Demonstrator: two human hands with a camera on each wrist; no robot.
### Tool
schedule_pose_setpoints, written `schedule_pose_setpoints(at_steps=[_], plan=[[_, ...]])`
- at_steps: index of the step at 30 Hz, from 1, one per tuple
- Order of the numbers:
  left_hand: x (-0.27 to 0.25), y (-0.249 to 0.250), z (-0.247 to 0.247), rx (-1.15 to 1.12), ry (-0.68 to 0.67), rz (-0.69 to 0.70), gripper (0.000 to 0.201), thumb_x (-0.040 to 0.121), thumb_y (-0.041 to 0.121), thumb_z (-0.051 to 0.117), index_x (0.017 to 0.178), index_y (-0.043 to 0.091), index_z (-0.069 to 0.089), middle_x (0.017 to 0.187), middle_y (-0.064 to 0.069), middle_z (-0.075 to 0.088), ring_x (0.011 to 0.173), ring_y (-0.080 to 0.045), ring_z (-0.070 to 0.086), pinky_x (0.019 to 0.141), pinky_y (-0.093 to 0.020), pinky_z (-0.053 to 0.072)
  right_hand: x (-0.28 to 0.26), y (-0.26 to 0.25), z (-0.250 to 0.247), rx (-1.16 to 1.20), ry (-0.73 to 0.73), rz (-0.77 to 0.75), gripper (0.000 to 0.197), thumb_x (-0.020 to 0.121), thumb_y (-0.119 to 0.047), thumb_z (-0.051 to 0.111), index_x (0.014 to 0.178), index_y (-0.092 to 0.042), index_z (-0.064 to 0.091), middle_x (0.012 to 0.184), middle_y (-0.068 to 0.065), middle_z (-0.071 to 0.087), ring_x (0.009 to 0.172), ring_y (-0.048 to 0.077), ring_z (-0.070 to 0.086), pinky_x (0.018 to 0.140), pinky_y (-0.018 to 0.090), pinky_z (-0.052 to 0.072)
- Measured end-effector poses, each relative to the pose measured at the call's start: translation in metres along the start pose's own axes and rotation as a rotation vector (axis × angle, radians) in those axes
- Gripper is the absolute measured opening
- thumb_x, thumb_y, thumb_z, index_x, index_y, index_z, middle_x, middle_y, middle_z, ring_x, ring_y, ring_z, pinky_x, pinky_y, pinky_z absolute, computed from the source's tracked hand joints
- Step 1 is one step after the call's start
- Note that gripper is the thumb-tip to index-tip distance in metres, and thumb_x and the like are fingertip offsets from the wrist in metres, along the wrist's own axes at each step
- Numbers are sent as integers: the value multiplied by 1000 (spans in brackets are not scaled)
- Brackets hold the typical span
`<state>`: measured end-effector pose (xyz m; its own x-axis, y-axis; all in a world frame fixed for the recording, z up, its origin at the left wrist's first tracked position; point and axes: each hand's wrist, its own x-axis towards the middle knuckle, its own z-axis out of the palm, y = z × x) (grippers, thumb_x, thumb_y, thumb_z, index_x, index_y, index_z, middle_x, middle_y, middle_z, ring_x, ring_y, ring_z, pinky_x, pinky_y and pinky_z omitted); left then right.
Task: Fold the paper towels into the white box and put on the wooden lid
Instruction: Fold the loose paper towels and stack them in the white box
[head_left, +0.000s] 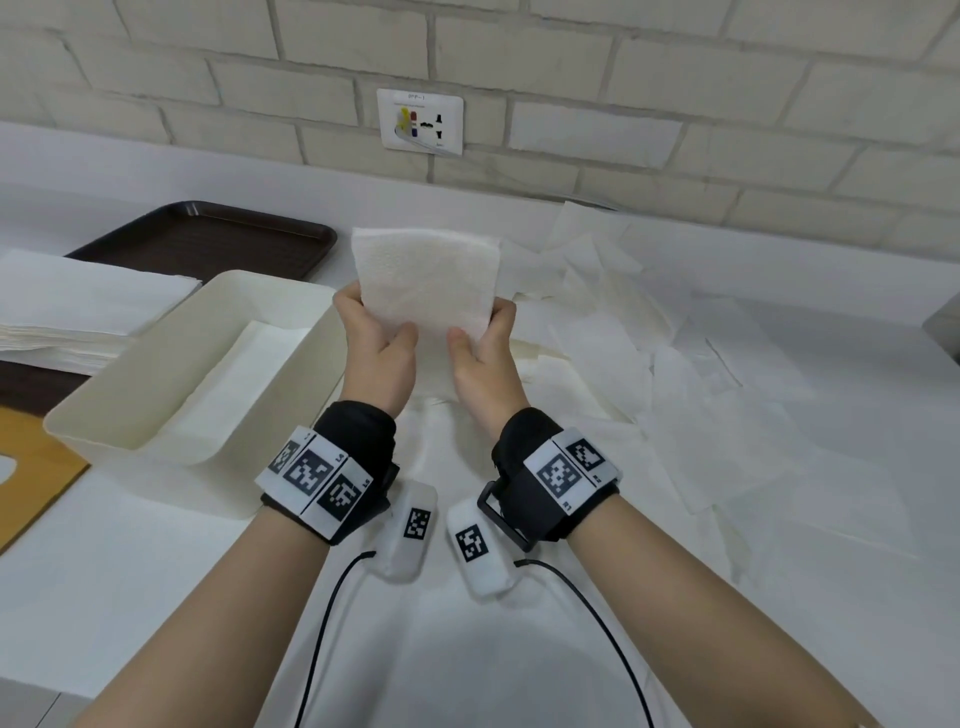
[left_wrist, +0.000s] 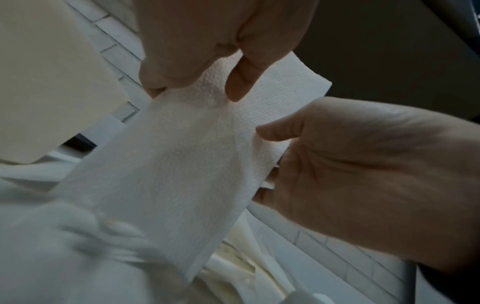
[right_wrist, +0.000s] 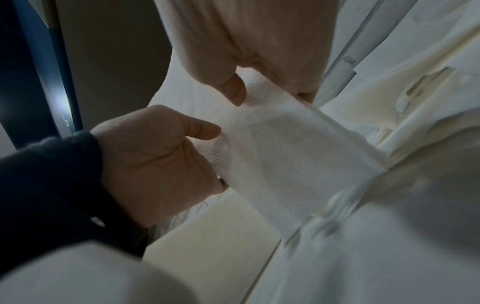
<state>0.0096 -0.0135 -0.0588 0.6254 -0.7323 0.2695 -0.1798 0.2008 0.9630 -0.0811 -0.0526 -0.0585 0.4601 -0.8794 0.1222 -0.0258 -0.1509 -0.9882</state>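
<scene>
Your left hand (head_left: 375, 332) and right hand (head_left: 480, 343) both pinch one folded paper towel (head_left: 426, 280) up in the air, just right of the white box (head_left: 156, 374). Pull too hard and it may rip or unfold.

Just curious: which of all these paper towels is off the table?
The folded paper towel pinched between left hand and right hand; the rest lie flat.

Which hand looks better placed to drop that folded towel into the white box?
Probably the left hand. Both hands pinch the folded paper towel, but the white box sits open directly on the left hand's side, beside its wrist, while the right hand would have to cross over.
</scene>
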Motion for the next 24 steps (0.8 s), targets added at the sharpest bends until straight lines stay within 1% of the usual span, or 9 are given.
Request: schedule_pose_setpoints(at_steps=[4, 7, 9, 11, 13, 16, 19, 21, 24], plan=[[-1, -5, -2, 36, -67, -103, 36, 88, -8, 41, 114, 15, 30, 113, -3, 47, 102, -13, 48, 72, -9, 40, 0, 3, 3, -76, -15, 19, 25, 95, -2, 37, 118, -11, 33, 100, -5, 51, 98, 13, 50, 83, 23, 39], [-1, 0, -2, -1, -4, -52, 33, 87, -11, 40, 108, 12, 30, 99, 5, 47, 90, -4, 50, 71, -5, 42, 1, -1, 4, -56, 5, -30, 21, 95, -2, 38, 112, -14, 35, 90, -14, 50, 92, 11, 52, 82, 21, 41], [-1, 1, -2, -32, 2, -33, 35, 86, -13, 39, 108, 11, 27, 97, 6, 43, 88, 2, 46, 71, -2, 41, 0, -2, 4, -59, 20, -47, 22, 94, -2, 41, 111, -15, 35, 93, -10, 53, 91, 10, 53, 80, 17, 43], [-1, -2, -4, -11, -39, -83, 39, 85, -13, 39, 110, 14, 25, 104, 3, 43, 93, -2, 46, 73, -8, 41, 0, -2, 2, -119, 36, -35, 26, 93, -2, 42, 118, -11, 39, 99, -4, 55, 91, 12, 53, 70, 9, 41], [1, -8, -8, 14, -65, -151, 43, 85, -13, 40, 112, 17, 25, 102, 4, 45, 97, -9, 46, 75, -12, 40, 1, -3, -1, -199, 49, -45, 27, 92, -1, 42, 119, -5, 44, 104, 4, 58, 92, 15, 53, 65, 11, 38], [3, -5, -14, 19, 29, -168, 48, 85, -11, 46, 120, 13, 25, 93, 2, 44, 91, -13, 48, 67, -7, 42, 7, -15, -10, -394, 26, -119, 27, 92, -1, 43, 119, -3, 46, 104, 7, 58, 92, 19, 53, 73, 17, 38], [9, 1, -23, 146, 145, -43, 75, 82, -5, 57, 139, 13, 12, 121, -6, 39, 111, -13, 39, 89, -14, 36, 9, -30, -19, -693, -62, -186, 32, 92, -1, 41, 124, -7, 43, 92, 8, 55, 89, 28, 55, 78, 34, 45], [13, 6, -29, 217, 120, 49, 80, 80, -5, 60, 141, 14, 11, 134, -9, 34, 122, -15, 35, 101, -21, 32, 10, -39, -23, -897, -103, -231, 36, 90, 2, 39, 124, -9, 42, 91, 7, 53, 91, 29, 55, 75, 34, 39], [20, 9, -29, 209, -36, -7, 72, 81, -10, 54, 138, 18, 21, 123, -2, 45, 111, -8, 45, 88, -9, 39, 10, -49, -26, -1180, -168, -283, 41, 88, 4, 37, 126, -11, 42, 107, 7, 58, 100, 28, 53, 75, 31, 31]])
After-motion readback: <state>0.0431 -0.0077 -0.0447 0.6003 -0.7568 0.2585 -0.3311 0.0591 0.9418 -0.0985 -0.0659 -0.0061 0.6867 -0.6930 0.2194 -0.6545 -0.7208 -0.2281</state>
